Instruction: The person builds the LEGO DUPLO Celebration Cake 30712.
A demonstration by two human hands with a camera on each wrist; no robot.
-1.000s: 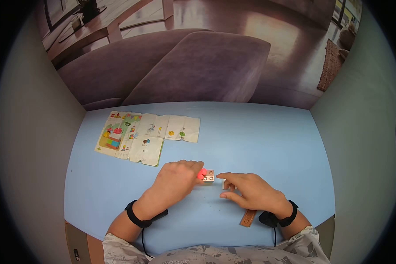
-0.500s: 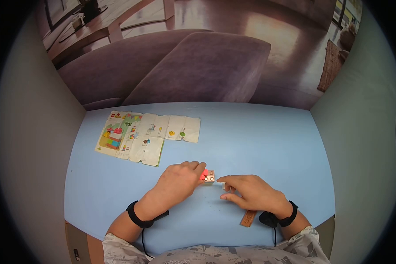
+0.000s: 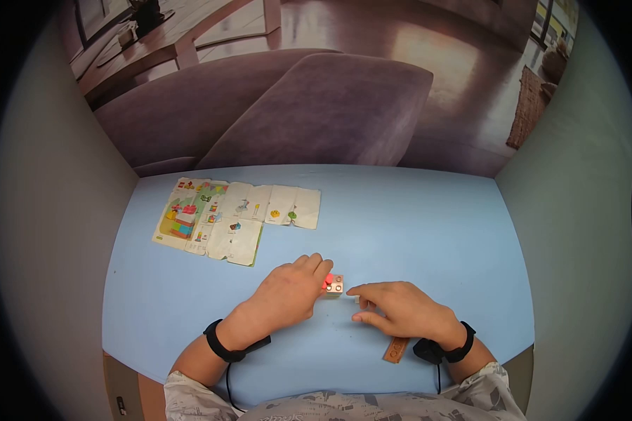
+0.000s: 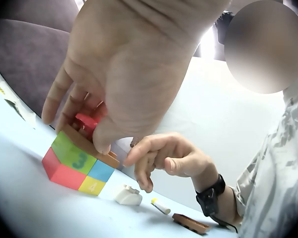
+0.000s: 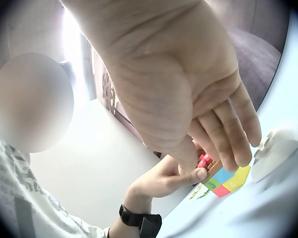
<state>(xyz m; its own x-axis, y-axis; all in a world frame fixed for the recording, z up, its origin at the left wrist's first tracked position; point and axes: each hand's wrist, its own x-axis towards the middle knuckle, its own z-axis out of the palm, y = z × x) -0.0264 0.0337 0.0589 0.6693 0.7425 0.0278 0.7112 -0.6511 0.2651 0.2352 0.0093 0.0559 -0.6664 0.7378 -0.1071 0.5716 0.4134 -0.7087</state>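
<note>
My left hand (image 3: 284, 291) grips a red toy brick (image 4: 86, 120) between thumb and fingers, on top of a brown studded plate (image 4: 78, 137). That plate lies on a stack of coloured blocks: a green one (image 4: 71, 154) marked 3, a red one (image 4: 63, 173), a blue one (image 4: 102, 171) and a yellow one (image 4: 92, 186) marked 4. Just right of the stack my right hand (image 3: 404, 309) hovers with loosely bent fingers, nothing between them. Below its fingers a white curved brick (image 5: 278, 152) stands on the table, mostly hidden in the head view.
An unfolded paper instruction sheet (image 3: 240, 210) lies at the back left of the blue table (image 3: 414, 224). A second brown plate (image 3: 396, 349) rests near my right wrist. In the left wrist view a small white-and-yellow piece (image 4: 160, 206) lies beyond the white brick.
My left hand and the red brick have shifted slightly to the right over the brown plate. The right hand has stayed almost still.
</note>
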